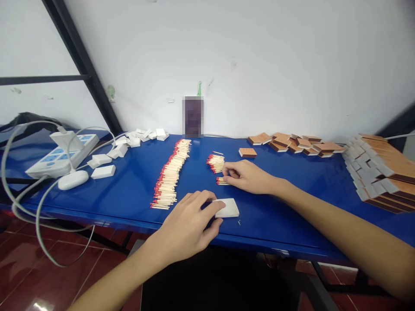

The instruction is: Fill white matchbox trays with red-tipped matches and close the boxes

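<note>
My left hand [197, 220] grips the left end of a white matchbox tray [230, 208] that lies near the table's front edge. Just beyond it, my right hand [248, 176] has its fingertips pinched down on a few red-tipped matches [221, 181]; how firmly they are held is hidden by the fingers. A small heap of matches [215, 163] lies right behind that hand. To the left runs a long, slanting row of matches [170, 172], their red heads pointing left. One closed-looking brown matchbox [247, 152] sits behind my right hand.
Several white trays [103, 171] are scattered at the back left, beside a power strip [61, 155] with looping white cables. Brown matchboxes [292, 143] lie along the wall, and a big stack of them [385, 172] stands far right. A blurred dark object [193, 116] leans on the wall.
</note>
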`<action>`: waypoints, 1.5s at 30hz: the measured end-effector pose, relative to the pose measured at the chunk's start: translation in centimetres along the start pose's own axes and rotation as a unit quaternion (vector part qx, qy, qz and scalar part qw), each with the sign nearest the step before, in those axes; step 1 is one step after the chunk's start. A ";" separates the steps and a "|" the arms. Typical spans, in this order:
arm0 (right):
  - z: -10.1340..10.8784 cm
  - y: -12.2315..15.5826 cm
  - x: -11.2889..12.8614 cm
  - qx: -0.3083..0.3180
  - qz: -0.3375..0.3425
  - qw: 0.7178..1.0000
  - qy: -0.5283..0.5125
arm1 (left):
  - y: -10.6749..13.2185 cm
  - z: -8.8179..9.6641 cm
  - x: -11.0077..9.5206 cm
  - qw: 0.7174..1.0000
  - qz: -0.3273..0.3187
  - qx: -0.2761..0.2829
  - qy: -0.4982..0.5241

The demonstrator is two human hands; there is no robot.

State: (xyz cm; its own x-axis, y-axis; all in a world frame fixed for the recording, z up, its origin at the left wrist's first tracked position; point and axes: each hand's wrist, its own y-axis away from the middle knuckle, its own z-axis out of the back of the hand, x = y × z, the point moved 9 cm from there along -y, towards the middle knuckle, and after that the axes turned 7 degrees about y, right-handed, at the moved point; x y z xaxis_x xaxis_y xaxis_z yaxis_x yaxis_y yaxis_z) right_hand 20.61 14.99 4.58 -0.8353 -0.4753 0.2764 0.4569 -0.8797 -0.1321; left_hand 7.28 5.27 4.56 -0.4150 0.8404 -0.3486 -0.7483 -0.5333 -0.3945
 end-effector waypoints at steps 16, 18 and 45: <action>0.2 0.1 0.0 0.007 0.009 1.000 -0.024 | 0.0 0.0 -0.1 1.000 -0.001 0.005 0.003; 0.1 0.1 -0.1 0.009 0.006 1.000 -0.023 | -0.1 0.0 -0.1 1.000 -0.002 0.005 0.003; -0.2 -0.2 -0.3 -0.003 0.015 1.000 -0.023 | 0.7 2.2 -1.5 0.991 -0.070 -0.092 0.065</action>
State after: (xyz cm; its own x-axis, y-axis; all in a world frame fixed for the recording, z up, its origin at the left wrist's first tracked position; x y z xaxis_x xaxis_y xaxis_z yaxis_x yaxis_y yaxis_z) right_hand 20.75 15.27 4.35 -0.8067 -0.5000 0.3152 0.4789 -0.8654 -0.1471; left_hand 6.29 3.88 6.66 -0.2341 0.8944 -0.3812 -0.6825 -0.4304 -0.5907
